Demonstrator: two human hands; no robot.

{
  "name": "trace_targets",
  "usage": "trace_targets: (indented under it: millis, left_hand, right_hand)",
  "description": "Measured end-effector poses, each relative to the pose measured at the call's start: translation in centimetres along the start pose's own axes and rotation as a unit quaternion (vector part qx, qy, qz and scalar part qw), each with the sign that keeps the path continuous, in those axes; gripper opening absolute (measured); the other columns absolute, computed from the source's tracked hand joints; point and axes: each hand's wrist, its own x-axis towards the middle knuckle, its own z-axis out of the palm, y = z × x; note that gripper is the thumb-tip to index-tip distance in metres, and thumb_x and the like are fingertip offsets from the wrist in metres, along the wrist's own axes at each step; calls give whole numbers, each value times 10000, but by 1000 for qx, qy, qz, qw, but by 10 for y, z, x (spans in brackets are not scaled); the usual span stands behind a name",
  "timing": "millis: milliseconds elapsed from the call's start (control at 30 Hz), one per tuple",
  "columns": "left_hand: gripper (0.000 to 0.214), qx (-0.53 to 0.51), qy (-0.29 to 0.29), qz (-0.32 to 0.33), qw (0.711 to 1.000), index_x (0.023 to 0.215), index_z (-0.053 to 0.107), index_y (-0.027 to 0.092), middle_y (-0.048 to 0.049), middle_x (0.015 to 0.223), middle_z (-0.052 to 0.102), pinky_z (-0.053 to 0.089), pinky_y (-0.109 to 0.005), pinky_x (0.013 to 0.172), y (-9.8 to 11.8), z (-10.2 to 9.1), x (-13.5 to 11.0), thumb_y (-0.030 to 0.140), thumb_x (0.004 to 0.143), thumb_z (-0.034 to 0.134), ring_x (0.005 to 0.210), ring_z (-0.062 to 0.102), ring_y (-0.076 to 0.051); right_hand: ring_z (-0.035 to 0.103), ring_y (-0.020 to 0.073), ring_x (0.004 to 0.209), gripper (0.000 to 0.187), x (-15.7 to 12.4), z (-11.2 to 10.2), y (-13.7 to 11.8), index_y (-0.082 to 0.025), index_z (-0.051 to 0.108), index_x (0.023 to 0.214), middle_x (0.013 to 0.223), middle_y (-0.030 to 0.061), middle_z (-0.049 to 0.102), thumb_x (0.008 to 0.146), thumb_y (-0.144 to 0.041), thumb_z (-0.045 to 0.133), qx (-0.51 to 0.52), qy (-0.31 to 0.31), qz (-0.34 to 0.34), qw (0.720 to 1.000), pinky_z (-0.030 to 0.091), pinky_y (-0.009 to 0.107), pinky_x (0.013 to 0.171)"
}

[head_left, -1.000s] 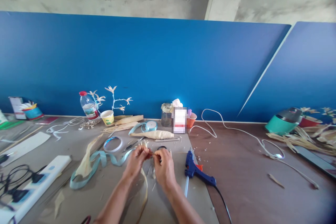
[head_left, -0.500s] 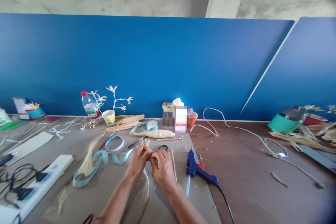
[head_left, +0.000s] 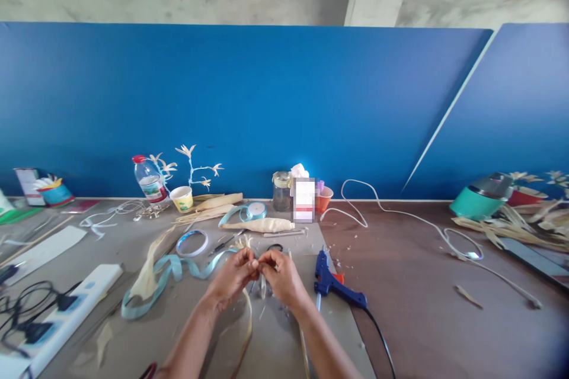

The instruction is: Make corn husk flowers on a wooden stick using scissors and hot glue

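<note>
My left hand point(head_left: 235, 278) and my right hand point(head_left: 283, 279) meet over the middle of the work mat, fingertips pinched together and touching. Whatever lies between them is too small and too covered to make out. Just beyond the left knuckles, pale petal-like husk tips point(head_left: 243, 241) show; whether the hand holds them I cannot tell. Below the right fingers is a small pale sliver point(head_left: 263, 289). A long, narrow dried husk strip point(head_left: 249, 317) runs from under my left hand toward the front edge.
Right of my hands lies a blue glue gun point(head_left: 329, 278). Light-blue ribbon point(head_left: 166, 275), a tape roll point(head_left: 192, 243) and a dried husk point(head_left: 262, 225) lie left and behind. A power strip point(head_left: 84, 302) is at left. A bottle point(head_left: 150, 180) and paper cup point(head_left: 181, 199) stand at the back.
My right hand has turned and its fingers have lifted slightly, now pinching against the left fingertips. A pale sliver now shows beneath it. The whole view has shifted a little.
</note>
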Motion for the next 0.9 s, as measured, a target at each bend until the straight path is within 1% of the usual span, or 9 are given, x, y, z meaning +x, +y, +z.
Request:
trace_targets:
  millis: [133, 267, 300, 367, 433, 533, 633, 767, 900]
  left_hand:
    - [353, -11, -4, 6, 1000, 611, 424, 191, 67, 559, 425, 333, -219, 530, 1, 2, 0, 365, 609, 731, 538, 397, -89]
    - [348, -22, -11, 12, 1000, 622, 426, 185, 58, 579, 455, 343, -217, 550, 0, 2, -1, 342, 611, 736, 566, 424, -90]
    - [352, -21, -10, 13, 1000, 619, 423, 185, 58, 578, 453, 342, -217, 551, 0, 3, -1, 341, 608, 737, 567, 424, -90]
    - [359, -18, -7, 15, 1000, 615, 415, 186, 62, 567, 440, 336, -218, 550, 0, 3, 0, 343, 605, 738, 559, 414, -89]
    - [358, -17, -4, 18, 1000, 618, 413, 188, 65, 560, 427, 330, -220, 547, 0, 4, 0, 346, 607, 734, 549, 400, -88]
    - [333, -17, -6, 26, 999, 629, 430, 186, 59, 571, 426, 333, -226, 560, 2, 5, -1, 367, 633, 710, 558, 401, -93]
    - [292, 4, -5, 26, 1000, 673, 485, 179, 42, 605, 461, 350, -236, 594, 5, 6, -3, 396, 660, 679, 595, 434, -108]
    - [270, 56, 9, 22, 998, 742, 548, 174, 31, 640, 489, 356, -234, 601, 6, 4, -3, 388, 647, 682, 624, 456, -120]
    - [233, 138, 0, 23, 990, 714, 558, 176, 29, 620, 495, 361, -238, 604, 4, 0, -1, 403, 707, 608, 618, 453, -125]
  right_hand:
    - [504, 112, 526, 60, 4, 2, 7, -164, 559, 653, 565, -21, 548, 676, -214, 582, 77, 3, 21, 997, 400, 220, 509]
    - [491, 107, 513, 221, 6, 5, 14, -162, 585, 858, 585, -44, 512, 660, -253, 625, 152, -16, 19, 988, 416, 230, 507]
    - [498, 109, 517, 214, 6, 5, 14, -161, 590, 850, 581, -40, 517, 665, -263, 626, 159, -23, 21, 987, 420, 235, 516]
    - [516, 116, 529, 139, 5, 5, 13, -160, 586, 746, 569, -28, 538, 673, -273, 622, 160, -27, 27, 986, 422, 239, 533]
    - [522, 116, 532, 120, 5, 5, 10, -165, 552, 656, 556, -22, 549, 667, -264, 619, 160, -21, 33, 986, 415, 237, 539]
    - [514, 113, 531, 100, 5, 4, 6, -167, 531, 636, 550, -23, 551, 658, -240, 597, 171, -16, 38, 984, 397, 228, 535]
    - [477, 100, 520, 68, 5, 1, 2, -165, 533, 633, 545, -31, 534, 661, -220, 562, 160, -5, 36, 987, 369, 213, 520]
    - [414, 89, 502, 81, 6, -3, 0, -168, 539, 621, 539, -45, 488, 676, -227, 539, 94, 24, 35, 995, 326, 203, 492]
    - [437, 102, 543, 82, 5, -4, 3, -168, 556, 636, 573, -35, 505, 682, -228, 525, 34, 46, 22, 998, 349, 210, 531]
